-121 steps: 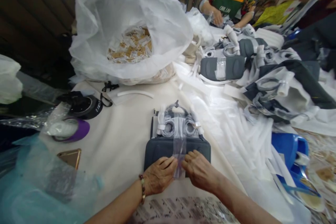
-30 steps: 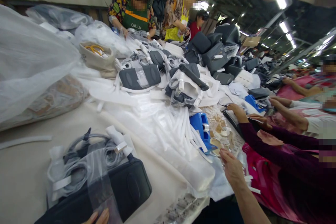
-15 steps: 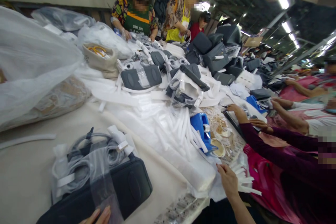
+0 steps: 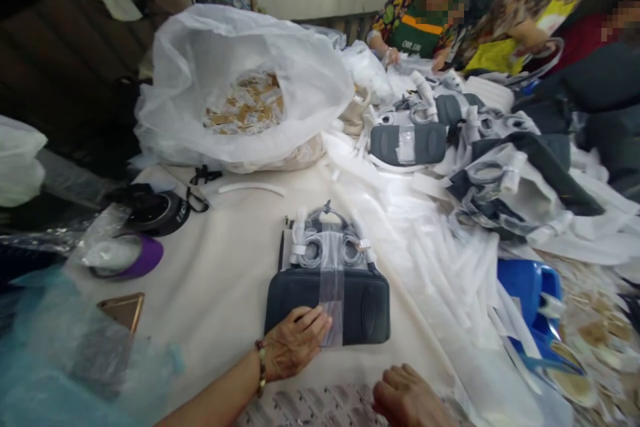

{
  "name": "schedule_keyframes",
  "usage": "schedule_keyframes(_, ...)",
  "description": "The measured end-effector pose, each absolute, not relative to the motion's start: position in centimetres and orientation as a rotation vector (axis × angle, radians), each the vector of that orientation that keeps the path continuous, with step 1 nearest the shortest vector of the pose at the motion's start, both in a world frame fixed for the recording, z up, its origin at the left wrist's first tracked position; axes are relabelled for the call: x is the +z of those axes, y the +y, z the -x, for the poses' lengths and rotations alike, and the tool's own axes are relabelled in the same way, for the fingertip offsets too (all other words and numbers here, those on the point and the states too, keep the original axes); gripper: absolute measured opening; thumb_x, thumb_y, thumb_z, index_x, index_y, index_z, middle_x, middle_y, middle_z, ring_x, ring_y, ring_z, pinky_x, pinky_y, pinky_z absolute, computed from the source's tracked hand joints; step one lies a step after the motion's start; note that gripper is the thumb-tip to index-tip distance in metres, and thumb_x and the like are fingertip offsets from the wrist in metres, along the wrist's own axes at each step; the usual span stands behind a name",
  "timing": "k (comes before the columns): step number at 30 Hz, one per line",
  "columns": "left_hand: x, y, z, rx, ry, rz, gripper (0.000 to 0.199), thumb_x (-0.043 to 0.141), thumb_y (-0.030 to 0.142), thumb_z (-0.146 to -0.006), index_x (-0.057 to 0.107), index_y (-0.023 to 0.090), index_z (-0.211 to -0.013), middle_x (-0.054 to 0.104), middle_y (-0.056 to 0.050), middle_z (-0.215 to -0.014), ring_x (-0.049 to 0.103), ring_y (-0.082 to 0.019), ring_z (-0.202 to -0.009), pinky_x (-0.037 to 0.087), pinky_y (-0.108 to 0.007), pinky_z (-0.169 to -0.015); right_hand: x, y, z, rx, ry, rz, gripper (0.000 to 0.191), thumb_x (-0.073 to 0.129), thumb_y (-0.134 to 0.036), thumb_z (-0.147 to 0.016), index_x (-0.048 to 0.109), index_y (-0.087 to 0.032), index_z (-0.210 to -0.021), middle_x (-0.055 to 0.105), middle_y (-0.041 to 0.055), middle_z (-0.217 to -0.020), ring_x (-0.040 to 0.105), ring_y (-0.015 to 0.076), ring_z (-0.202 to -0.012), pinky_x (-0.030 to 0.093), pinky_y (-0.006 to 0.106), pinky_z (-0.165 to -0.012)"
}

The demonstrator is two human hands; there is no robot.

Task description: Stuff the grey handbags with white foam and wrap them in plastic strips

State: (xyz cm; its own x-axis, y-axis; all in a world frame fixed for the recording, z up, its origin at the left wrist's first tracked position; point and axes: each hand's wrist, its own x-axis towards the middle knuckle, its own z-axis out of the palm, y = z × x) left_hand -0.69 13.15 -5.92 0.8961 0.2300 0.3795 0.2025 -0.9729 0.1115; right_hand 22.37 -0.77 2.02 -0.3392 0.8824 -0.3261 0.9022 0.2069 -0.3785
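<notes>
A dark grey padded bag point(image 4: 355, 307) lies flat on the pale table, with coiled grey straps point(image 4: 311, 250) wrapped in white foam above it. A clear plastic strip point(image 4: 332, 273) runs down over its middle. My left hand point(image 4: 295, 340), a bead bracelet at its wrist, rests on the bag's front with fingers extended over the strip's lower end. Right of it, near the table's front edge, my right hand point(image 4: 407, 397) has its fingers curled; whether it holds something is hidden. Below the bag lies a sheet of small printed pieces point(image 4: 320, 407).
A large white sack point(image 4: 200, 33) of small packets stands behind. Left are a purple tape roll point(image 4: 150, 257), a black cap point(image 4: 165, 210) and a phone point(image 4: 123, 310). White foam strips point(image 4: 465, 273) and a blue dispenser point(image 4: 525, 287) lie right. A person in a green apron point(image 4: 413, 37) works opposite.
The view has swung left, bringing the bag to the centre. My left hand shows more fully on the bag. My right hand has come from the foam strips at the right to near the bag.
</notes>
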Motion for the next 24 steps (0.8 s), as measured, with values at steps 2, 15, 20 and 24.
schedule_keyframes(2, -6.2, 13.0, 0.7, 0.663, 0.321, -2.985, 0.033, 0.048, 0.024, -0.089, 0.057, 0.009, -0.117, 0.062, -0.005, -0.116, 0.046, -0.021, -0.117, 0.034, -0.034, -0.097, 2.4, 2.6, -20.5, -0.797, 2.413, -1.625, 0.012, 0.059, -0.011, -0.078, 0.057, -0.021, -0.073, 0.064, -0.0008, -0.073, 0.056, 0.0151, -0.066, 0.033, 0.028, -0.063)
schedule_keyframes(15, -6.1, 13.1, 0.9, 0.668, 0.333, -2.976, 0.033, 0.044, 0.019, -0.090, 0.055, 0.007, -0.119, 0.059, -0.009, -0.120, 0.045, -0.021, -0.120, 0.039, -0.033, -0.095, 2.7, 14.4, -17.8, -0.508, 2.418, -1.273, 0.013, 0.050, -0.010, -0.082, 0.060, -0.018, -0.084, 0.063, 0.0058, -0.081, 0.055, 0.0203, -0.081, 0.034, 0.033, -0.075)
schedule_keyframes(20, -6.1, 13.1, 0.9, 0.652, 0.329, -2.972, 0.034, 0.045, 0.016, -0.088, 0.054, 0.006, -0.120, 0.058, -0.010, -0.122, 0.043, -0.021, -0.122, 0.039, -0.033, -0.095, 2.5, 14.9, -17.0, -0.485, 2.372, -1.266, 0.015, 0.050, -0.008, -0.082, 0.062, -0.016, -0.084, 0.065, 0.0080, -0.083, 0.058, 0.0219, -0.083, 0.038, 0.034, -0.077)
schedule_keyframes(24, -6.0, 13.2, 0.9, 0.662, 0.317, -2.963, 0.034, 0.042, 0.014, -0.089, 0.054, 0.006, -0.119, 0.059, -0.011, -0.121, 0.043, -0.021, -0.122, 0.039, -0.033, -0.096, 2.5, 15.6, -16.3, -0.477, 2.303, -1.317, 0.016, 0.049, -0.007, -0.082, 0.064, -0.014, -0.082, 0.067, 0.0107, -0.081, 0.062, 0.0224, -0.081, 0.041, 0.033, -0.073)
